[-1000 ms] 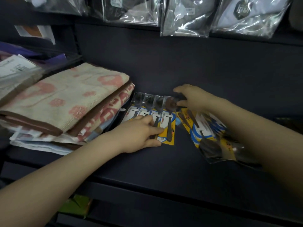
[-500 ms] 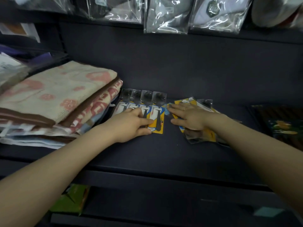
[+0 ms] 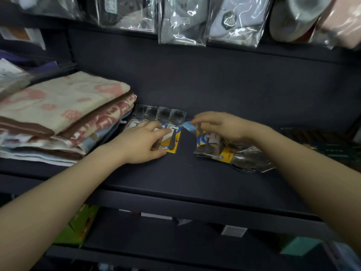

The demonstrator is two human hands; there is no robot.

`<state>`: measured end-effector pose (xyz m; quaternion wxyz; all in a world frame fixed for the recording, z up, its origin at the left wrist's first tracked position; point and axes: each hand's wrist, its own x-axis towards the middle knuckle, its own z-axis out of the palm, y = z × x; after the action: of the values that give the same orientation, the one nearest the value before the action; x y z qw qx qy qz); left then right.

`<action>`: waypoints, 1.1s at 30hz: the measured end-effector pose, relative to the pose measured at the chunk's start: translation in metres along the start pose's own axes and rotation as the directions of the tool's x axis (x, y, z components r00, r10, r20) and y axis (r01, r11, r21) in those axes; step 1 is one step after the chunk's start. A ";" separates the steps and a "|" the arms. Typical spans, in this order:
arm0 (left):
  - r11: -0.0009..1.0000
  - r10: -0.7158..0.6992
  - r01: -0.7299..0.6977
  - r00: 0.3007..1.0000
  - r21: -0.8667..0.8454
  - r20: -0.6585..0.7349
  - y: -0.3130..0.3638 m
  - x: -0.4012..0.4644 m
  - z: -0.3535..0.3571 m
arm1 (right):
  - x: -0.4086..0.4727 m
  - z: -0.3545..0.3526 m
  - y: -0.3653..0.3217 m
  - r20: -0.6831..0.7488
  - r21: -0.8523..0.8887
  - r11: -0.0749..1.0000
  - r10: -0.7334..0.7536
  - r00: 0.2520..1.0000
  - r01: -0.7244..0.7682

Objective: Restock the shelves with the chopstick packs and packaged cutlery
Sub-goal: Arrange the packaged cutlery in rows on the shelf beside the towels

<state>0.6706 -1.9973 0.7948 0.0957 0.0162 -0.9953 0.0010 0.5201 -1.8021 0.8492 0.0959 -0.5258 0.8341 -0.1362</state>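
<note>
The packaged cutlery is found in two lots on the dark shelf (image 3: 175, 177); a neat row of spoon packs (image 3: 166, 118) lies flat beside the folded towels (image 3: 64, 106), bowls toward the back wall, yellow cards toward the front edge; a loose bundle of spoon packs (image 3: 224, 151) lies a little to the right, fanned and partly lifted at its near end. The row is pressed down by the left hand (image 3: 142, 141), whose fingers are laid over the cards, somewhat bent, with nothing seen to be enclosed; the top of the bundle is taken by the right hand (image 3: 220, 126), whose fingers are curled about the upper edge of the packs in a pinch. Each pack is judged light; the card backing would lend stiffness along its length, while the clear film is likely slick, so that stacked packs may slide over one another; the bundle is therefore best held across the card, near the middle, rather than by the film at the bowls. A dark patterned packet (image 3: 320, 141) lies further right on the shelf, too dim to be identified; bagged goods (image 3: 181, 20) hang above.
</note>
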 end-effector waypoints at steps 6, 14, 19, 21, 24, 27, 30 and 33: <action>0.963 -0.028 -0.042 0.966 -0.264 -0.257 0.031 -0.004 -0.021 | -0.039 -0.005 0.004 0.411 -0.244 0.960 -0.028 0.911 0.140; 0.889 -0.153 -0.023 0.926 -0.457 -0.345 0.058 -0.025 -0.020 | -0.025 0.000 -0.006 0.426 -0.283 0.924 -0.118 0.897 0.256; 0.870 -0.199 0.013 0.924 -0.493 -0.327 0.063 -0.037 -0.016 | -0.021 -0.008 -0.015 0.321 -0.481 0.802 -0.215 0.922 0.355; 0.873 -0.183 0.001 0.928 -0.488 -0.326 0.065 -0.039 -0.015 | -0.018 -0.007 -0.013 0.189 -0.585 0.717 -0.332 0.924 0.378; 0.879 -0.166 -0.004 0.935 -0.477 -0.313 0.067 -0.036 -0.012 | -0.014 -0.003 -0.009 0.080 -0.562 0.734 -0.411 0.908 0.382; 0.882 -0.145 0.003 0.953 -0.472 -0.266 0.070 -0.027 -0.009 | -0.009 -0.001 -0.004 0.060 -0.516 0.762 -0.422 0.905 0.390; 0.888 -0.154 0.026 0.958 -0.459 -0.243 0.070 -0.018 -0.006 | -0.006 -0.008 -0.002 0.059 -0.454 0.815 -0.375 0.925 0.360; 0.865 -0.199 0.058 0.952 -0.499 -0.233 0.067 -0.011 -0.003 | -0.008 -0.023 -0.001 -0.092 -0.367 0.874 -0.374 0.923 0.318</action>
<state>0.6797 -1.9304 0.7958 0.2347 0.0582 -0.9367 -0.2533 0.5173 -1.7918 0.8712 -0.0910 -0.6626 0.7421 -0.0445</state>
